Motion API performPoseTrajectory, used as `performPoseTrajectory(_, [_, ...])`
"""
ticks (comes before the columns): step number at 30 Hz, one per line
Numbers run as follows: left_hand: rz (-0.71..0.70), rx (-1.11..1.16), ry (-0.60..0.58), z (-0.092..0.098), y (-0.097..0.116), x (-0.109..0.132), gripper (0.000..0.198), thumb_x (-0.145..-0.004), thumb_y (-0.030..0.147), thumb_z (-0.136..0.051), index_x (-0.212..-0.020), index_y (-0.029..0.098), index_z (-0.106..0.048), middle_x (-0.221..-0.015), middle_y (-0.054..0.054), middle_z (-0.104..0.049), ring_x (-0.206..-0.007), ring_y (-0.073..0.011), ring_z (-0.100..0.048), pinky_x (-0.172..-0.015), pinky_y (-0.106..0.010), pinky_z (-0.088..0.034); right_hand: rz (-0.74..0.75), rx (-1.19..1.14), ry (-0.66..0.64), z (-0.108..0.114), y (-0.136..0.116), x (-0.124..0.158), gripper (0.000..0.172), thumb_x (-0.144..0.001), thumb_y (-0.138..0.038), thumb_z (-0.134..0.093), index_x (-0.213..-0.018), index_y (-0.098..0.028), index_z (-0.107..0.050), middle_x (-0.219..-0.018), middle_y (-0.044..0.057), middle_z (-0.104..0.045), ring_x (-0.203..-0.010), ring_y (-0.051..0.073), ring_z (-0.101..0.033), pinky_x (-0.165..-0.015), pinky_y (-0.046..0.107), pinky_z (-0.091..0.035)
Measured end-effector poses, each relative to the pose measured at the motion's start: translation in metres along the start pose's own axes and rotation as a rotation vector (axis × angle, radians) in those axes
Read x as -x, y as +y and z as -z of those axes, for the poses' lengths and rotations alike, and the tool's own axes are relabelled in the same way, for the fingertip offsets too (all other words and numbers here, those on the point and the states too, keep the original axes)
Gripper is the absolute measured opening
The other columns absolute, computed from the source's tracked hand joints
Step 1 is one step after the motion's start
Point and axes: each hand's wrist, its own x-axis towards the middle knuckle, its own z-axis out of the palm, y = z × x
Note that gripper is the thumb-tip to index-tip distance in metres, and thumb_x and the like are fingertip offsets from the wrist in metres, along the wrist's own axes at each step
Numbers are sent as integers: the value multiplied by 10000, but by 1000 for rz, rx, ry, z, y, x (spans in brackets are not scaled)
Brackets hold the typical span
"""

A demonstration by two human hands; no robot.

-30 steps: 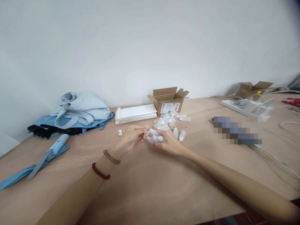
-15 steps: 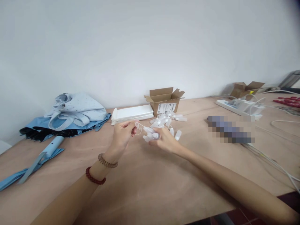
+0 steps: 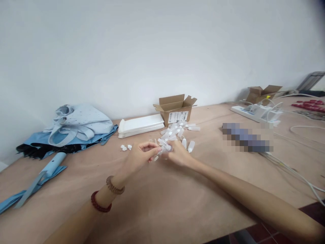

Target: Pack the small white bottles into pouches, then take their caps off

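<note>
My right hand (image 3: 177, 152) is closed around a bunch of small translucent white plastic pieces (image 3: 165, 145) with thin white loops. Against the left side of that bunch, my left hand (image 3: 146, 151) pinches with thumb and forefinger; what lies between the fingertips is too small to make out. More of the same elongated plastic pieces (image 3: 191, 146) lie loose beyond and right of my right hand, partly hidden by it. Some small white bits (image 3: 123, 147) rest on the table left of my left hand.
Behind the pile stand an open cardboard box (image 3: 177, 115) and a stack of white flat packs (image 3: 142, 125). A light blue cloth bag (image 3: 78, 120) and a blue umbrella (image 3: 53, 162) lie left. A power strip (image 3: 254, 114) with cables and a blurred-out object (image 3: 246, 137) are right.
My left hand has come right and slightly down, from holding a small white piece apart to touching the bunch. The small white bits on the table now show. The view has shifted slightly.
</note>
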Motion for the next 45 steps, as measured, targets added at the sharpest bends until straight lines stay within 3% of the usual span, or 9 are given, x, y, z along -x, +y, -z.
performPoseTrajectory(7, [32, -4, 52, -10, -9, -6, 235, -714, 401, -685, -713, 167, -668, -453, 48, -522, -414, -71, -444, -429, -187, -365, 67, 78, -35, -6, 4, 3, 158, -642, -105, -470, -697, -162, -606, -677, 13, -648, -626, 158, -560, -549, 219, -349])
performPoseTrajectory(20, [153, 86, 2, -9, -17, -7, 339, -731, 410, -653, -536, 146, -567, -448, 31, -496, -399, -60, -407, -417, -192, -318, 10, 378, -59, -9, 6, 8, 127, -730, -214, -523, -815, -165, -604, -788, 85, -667, -720, 207, -604, -587, 250, -346])
performPoseTrajectory(22, [123, 108, 48, -2, -15, -10, 314, -728, 385, -656, -549, 140, -574, -456, 32, -491, -404, -57, -398, -419, -192, -310, -3, 449, -41, -8, 8, 8, 135, -722, -213, -526, -829, -161, -588, -793, 101, -661, -731, 218, -599, -575, 257, -331])
performPoseTrajectory(26, [-12, 112, 304, 26, -7, -21, 289, -712, 365, -665, -566, 136, -566, -470, 35, -475, -418, -59, -399, -418, -191, -305, -30, 540, -19, -5, 11, 6, 155, -707, -198, -518, -852, -167, -561, -786, 96, -646, -727, 216, -582, -564, 262, -305])
performPoseTrajectory(30, [-55, -225, 320, 41, -9, -34, 320, -778, 405, -571, -601, 139, -571, -501, 15, -526, -437, -84, -461, -444, -201, -355, -28, 536, 13, -3, 8, 4, 121, -723, -236, -511, -828, -182, -535, -752, 67, -624, -697, 197, -557, -548, 253, -293])
performPoseTrajectory(33, [-66, -567, 239, 34, -23, -50, 338, -831, 393, -465, -669, 136, -614, -518, -7, -573, -460, -124, -521, -476, -229, -395, -21, 521, 52, 0, 4, 3, 83, -712, -233, -518, -783, -190, -515, -727, 50, -609, -681, 182, -539, -541, 245, -290])
performPoseTrajectory(36, [-92, -702, 176, 28, -39, -67, 296, -806, 362, -502, -680, 137, -648, -556, -32, -622, -518, -164, -568, -539, -264, -422, -25, 522, 92, 4, 3, 2, 78, -716, -243, -524, -770, -189, -506, -745, 54, -605, -682, 176, -533, -539, 239, -297])
performPoseTrajectory(42, [-193, -960, 120, 22, -58, -72, 418, -819, 453, -548, -1075, 127, -603, -1015, -134, -645, -971, -264, -582, -832, -350, -437, 2, 492, 130, 7, 4, 1, 88, -724, -253, -533, -782, -188, -523, -756, 59, -617, -687, 179, -548, -554, 244, -328])
performPoseTrajectory(45, [-202, -1076, 96, 14, -66, -72, 318, -879, 379, -491, -1056, 129, -579, -1076, -150, -597, -1030, -266, -560, -850, -351, -433, 6, 485, 130, 6, 4, 1, 107, -722, -255, -540, -804, -186, -539, -778, 60, -621, -694, 182, -547, -564, 247, -339])
